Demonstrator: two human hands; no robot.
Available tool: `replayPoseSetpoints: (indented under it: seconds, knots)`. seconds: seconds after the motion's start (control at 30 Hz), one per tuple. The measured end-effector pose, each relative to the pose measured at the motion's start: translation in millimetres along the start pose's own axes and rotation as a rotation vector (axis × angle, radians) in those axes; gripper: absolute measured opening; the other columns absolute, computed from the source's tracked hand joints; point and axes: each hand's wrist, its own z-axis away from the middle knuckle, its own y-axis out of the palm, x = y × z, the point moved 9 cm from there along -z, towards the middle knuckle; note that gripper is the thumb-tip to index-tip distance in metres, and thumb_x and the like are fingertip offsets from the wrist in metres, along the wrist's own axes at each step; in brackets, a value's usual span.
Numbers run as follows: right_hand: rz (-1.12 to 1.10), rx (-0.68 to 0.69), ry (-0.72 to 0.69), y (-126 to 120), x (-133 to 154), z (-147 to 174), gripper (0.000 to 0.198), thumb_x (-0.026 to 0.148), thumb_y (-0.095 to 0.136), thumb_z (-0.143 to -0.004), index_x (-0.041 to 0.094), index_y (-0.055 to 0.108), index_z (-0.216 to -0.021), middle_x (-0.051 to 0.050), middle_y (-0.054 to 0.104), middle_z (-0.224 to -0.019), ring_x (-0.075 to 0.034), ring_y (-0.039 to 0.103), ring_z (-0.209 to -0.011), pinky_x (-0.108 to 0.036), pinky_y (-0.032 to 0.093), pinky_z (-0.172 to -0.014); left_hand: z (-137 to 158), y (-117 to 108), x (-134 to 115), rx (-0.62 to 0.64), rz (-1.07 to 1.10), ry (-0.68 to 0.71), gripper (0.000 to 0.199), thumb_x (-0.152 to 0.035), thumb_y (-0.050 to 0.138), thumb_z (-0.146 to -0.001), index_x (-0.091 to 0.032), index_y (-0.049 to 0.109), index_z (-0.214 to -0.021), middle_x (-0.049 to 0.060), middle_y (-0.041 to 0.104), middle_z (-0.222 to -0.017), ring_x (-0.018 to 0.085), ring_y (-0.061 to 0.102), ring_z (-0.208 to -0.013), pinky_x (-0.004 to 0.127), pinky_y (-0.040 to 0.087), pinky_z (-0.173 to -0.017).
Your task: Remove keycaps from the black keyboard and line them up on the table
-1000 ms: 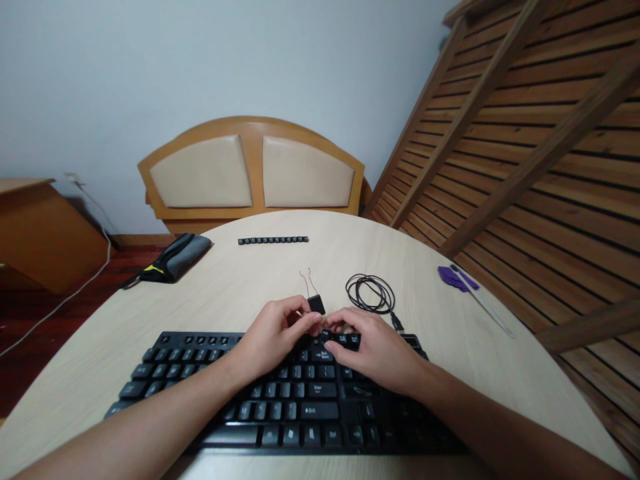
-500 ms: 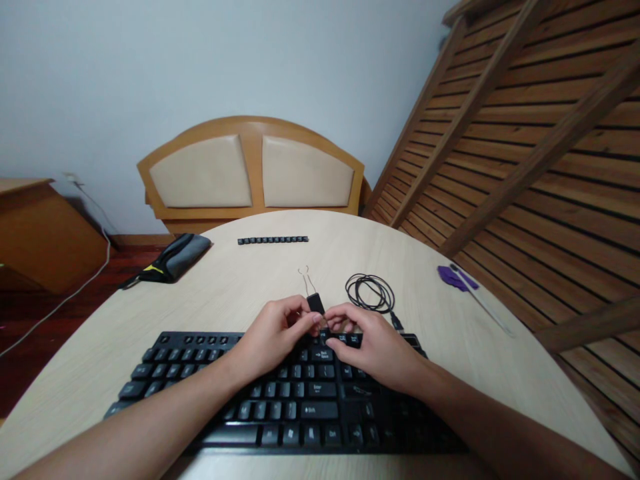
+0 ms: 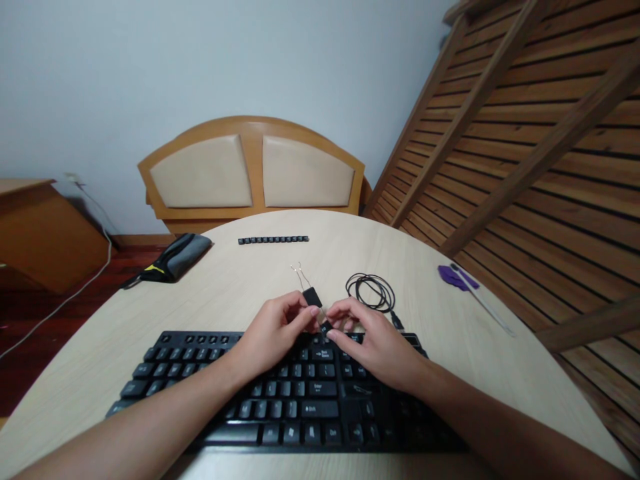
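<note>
My left hand is closed around a keycap puller, which has a black handle and thin wire prongs that point away from me at the far end. At its near end hangs a small black keycap, with my right hand pinching it between thumb and fingers. Both hands are above the upper rows of a black keyboard. Several keys in the keyboard's top row show bare sockets. Farther back on the table lies a straight row of loose black keycaps.
A coiled black cable lies behind the keyboard on the round table. A grey and black pouch rests at the left edge. On the right are a purple cloth and a thin stick-like tool.
The keycap and the puller's near end have come up off the keyboard's top row. The puller has tilted, its far prongs shifting left. My right hand's grip on the keycap shows more clearly.
</note>
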Motion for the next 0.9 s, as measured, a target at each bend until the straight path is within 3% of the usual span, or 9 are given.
replayPoseSetpoints:
  seconds: [0.33, 0.53, 0.9]
  knots:
    - [0.075, -0.006, -0.164, -1.9, 17.0, -1.1, 0.025, 0.014, 0.054, -0.093, 0.026, 0.067, -0.11, 0.0, 0.069, -0.107, -0.014, 0.062, -0.102, -0.029, 0.047, -0.092, -0.1, 2.9, -0.5, 0.032, 0.072, -0.025, 0.021, -0.031, 0.052, -0.094, -0.018, 0.054, -0.078, 0.001, 0.07, -0.069, 0.014, 0.065, -0.066, 0.024, 0.046, -0.063]
    - [0.136, 0.007, -0.169, 0.0, 19.3, 0.8, 0.022, 0.013, 0.062, -0.088, 0.025, 0.068, -0.106, 0.001, 0.071, -0.104, -0.014, 0.064, -0.099, -0.028, 0.047, -0.091, -0.6, 1.5, -1.6, 0.027, 0.047, -0.025, 0.022, -0.031, 0.053, -0.093, -0.018, 0.054, -0.076, 0.001, 0.07, -0.068, 0.014, 0.065, -0.065, 0.024, 0.047, -0.063]
    - [0.086, -0.01, -0.164, -3.9, 16.1, -0.4, 0.015, 0.019, 0.06, -0.092, 0.025, 0.066, -0.104, -0.002, 0.066, -0.107, -0.016, 0.06, -0.105, -0.031, 0.046, -0.094, -1.5, -1.5, -0.3, -0.009, 0.069, -0.012, 0.023, -0.032, 0.053, -0.093, -0.018, 0.053, -0.075, 0.001, 0.069, -0.069, 0.015, 0.064, -0.066, 0.026, 0.049, -0.065]
